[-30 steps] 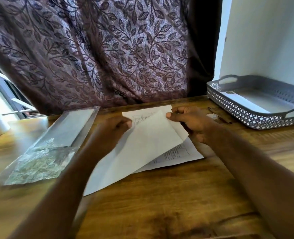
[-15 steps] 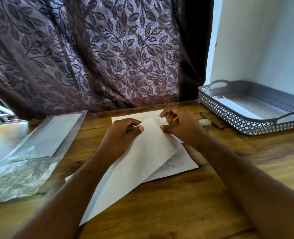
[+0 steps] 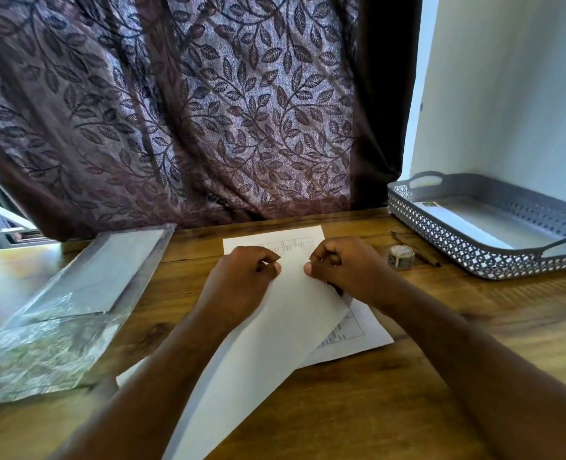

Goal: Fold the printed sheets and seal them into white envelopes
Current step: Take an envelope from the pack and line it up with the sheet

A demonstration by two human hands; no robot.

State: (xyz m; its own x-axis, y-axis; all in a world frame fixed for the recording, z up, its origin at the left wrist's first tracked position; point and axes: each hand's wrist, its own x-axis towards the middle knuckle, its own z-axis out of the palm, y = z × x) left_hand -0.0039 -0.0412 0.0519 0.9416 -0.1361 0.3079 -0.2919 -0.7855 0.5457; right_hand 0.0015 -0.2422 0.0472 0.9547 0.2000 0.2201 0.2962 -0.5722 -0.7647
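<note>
**Ana:** Printed white paper sheet [image 3: 268, 330], is that what both hands have hold of?

**Ben:** Yes. The left hand [image 3: 241, 283] and the right hand [image 3: 344, 268] are each curled nearly closed, thumb tip against bent fingers, pinching the sheet's far edge with a small gap between the two hands. The sheet is blank side up and bowed, its near part running back toward the person.

**Ana:** Where is it relative to the grey perforated plastic tray [image 3: 474, 257]?

**Ben:** Left of the tray, well apart from it, over a second printed sheet [image 3: 358, 336] lying flat on the wooden table [image 3: 407, 410].

**Ana:** Which step, then?

**Ben:** I judge it the first fold, barely begun; no crease shows. Next, the pinched edge needs lining up with the opposite edge before pressing flat.

**Ana:** And the envelopes?

**Ben:** Probably in the clear crinkled plastic packet [image 3: 62, 313], much farther left of the tray. A small tape roll [image 3: 401, 257] sits just beside the tray.
</note>
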